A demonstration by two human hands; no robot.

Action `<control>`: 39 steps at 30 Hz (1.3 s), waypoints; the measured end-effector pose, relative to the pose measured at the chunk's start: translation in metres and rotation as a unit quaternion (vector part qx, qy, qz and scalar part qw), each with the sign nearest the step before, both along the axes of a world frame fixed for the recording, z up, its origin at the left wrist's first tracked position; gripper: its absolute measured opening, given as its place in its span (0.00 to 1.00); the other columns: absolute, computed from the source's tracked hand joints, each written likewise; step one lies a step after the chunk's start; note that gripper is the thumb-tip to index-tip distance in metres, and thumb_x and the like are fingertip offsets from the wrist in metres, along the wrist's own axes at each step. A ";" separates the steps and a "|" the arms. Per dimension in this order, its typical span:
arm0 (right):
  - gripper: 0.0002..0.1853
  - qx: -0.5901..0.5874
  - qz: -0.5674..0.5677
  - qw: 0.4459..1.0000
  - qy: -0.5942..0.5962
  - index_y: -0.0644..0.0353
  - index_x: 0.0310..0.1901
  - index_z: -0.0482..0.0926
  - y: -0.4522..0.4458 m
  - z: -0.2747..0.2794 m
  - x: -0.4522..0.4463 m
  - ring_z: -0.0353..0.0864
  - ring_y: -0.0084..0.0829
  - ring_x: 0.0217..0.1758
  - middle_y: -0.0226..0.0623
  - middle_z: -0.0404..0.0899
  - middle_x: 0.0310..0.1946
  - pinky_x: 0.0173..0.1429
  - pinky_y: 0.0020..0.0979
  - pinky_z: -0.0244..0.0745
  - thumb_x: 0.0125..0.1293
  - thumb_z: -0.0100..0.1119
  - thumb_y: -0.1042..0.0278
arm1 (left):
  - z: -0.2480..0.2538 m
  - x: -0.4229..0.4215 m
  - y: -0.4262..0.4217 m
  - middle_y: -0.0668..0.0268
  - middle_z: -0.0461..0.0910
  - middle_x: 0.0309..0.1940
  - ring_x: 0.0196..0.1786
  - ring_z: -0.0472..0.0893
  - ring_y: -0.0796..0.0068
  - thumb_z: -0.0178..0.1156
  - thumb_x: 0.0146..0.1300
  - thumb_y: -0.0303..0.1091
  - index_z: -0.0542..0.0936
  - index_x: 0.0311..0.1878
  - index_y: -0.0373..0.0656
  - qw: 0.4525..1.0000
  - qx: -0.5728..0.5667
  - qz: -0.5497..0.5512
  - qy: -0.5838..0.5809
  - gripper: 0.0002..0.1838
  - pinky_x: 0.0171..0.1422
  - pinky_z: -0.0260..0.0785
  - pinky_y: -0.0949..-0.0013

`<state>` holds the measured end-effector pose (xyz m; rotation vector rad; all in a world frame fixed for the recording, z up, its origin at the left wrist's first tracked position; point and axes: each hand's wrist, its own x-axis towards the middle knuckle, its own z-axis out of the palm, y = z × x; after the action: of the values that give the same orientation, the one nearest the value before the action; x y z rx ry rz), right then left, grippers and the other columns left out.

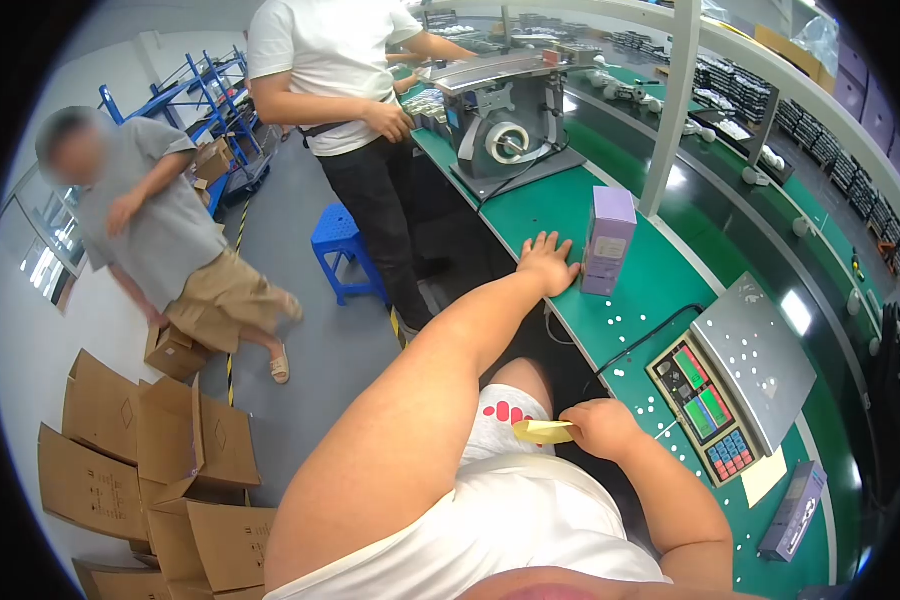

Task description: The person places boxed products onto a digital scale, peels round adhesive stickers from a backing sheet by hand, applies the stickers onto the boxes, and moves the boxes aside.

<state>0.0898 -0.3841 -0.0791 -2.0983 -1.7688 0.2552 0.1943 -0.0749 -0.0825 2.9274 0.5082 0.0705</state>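
Observation:
My left hand [549, 265] lies on the green table top [555, 205] near its edge, fingers spread and holding nothing. Close beside its fingertips an upright purple box [608, 242] with a pale label stands on the table. Down by my lap, my right hand [606, 430] is closed on a small yellow sheet of paper [543, 432], pinched at one end. Below that sheet are my white shorts [505, 415] with red oval marks. To the right of this hand sits a weighing scale [710, 405] with a metal plate, green displays and a keypad.
Small white dots are scattered over the table and scale. Another purple box [794, 511] lies near a yellow paper [763, 478]. A machine with a roll [508, 143] stands farther along, beside a co-worker in white. Another person walks behind open cartons [198, 430]. A blue stool [345, 245] is left.

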 end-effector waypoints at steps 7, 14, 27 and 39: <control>0.07 -0.034 0.004 0.999 0.017 0.53 0.38 0.86 -0.002 -0.011 0.005 0.88 0.44 0.42 0.38 0.87 0.35 0.47 0.47 0.82 0.64 0.60 0.65 | -0.001 0.001 -0.002 0.54 0.52 0.85 0.87 0.49 0.51 0.44 0.77 0.61 0.61 0.83 0.51 1.000 0.018 0.001 -0.001 0.38 0.87 0.41 0.44; 0.08 -0.057 0.025 0.998 0.003 0.53 0.41 0.86 -0.003 -0.011 0.007 0.88 0.44 0.42 0.37 0.87 0.37 0.47 0.47 0.82 0.63 0.62 0.66 | -0.010 0.003 0.003 0.52 0.54 0.84 0.86 0.51 0.51 0.48 0.75 0.60 0.63 0.82 0.52 0.999 0.031 -0.007 -0.029 0.37 0.87 0.43 0.43; 0.10 -0.056 0.023 0.997 0.039 0.55 0.38 0.87 -0.002 -0.009 0.009 0.88 0.47 0.42 0.43 0.87 0.35 0.48 0.48 0.81 0.67 0.57 0.63 | -0.016 -0.008 0.036 0.53 0.54 0.84 0.87 0.49 0.50 0.58 0.65 0.68 0.64 0.82 0.52 0.982 -0.004 -0.189 -0.016 0.48 0.87 0.39 0.42; 0.11 -0.041 0.024 0.997 0.062 0.53 0.41 0.89 -0.003 -0.014 0.011 0.88 0.49 0.42 0.44 0.87 0.35 0.49 0.49 0.81 0.67 0.58 0.63 | -0.002 0.002 -0.008 0.45 0.81 0.64 0.71 0.77 0.45 0.83 0.47 0.51 0.76 0.66 0.35 0.937 -0.275 -0.128 -0.172 0.47 0.76 0.66 0.50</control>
<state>0.1008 -0.3867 -0.0928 -2.0487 -1.7645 0.4684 0.1960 -0.0831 -0.0849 2.3330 0.0655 0.3406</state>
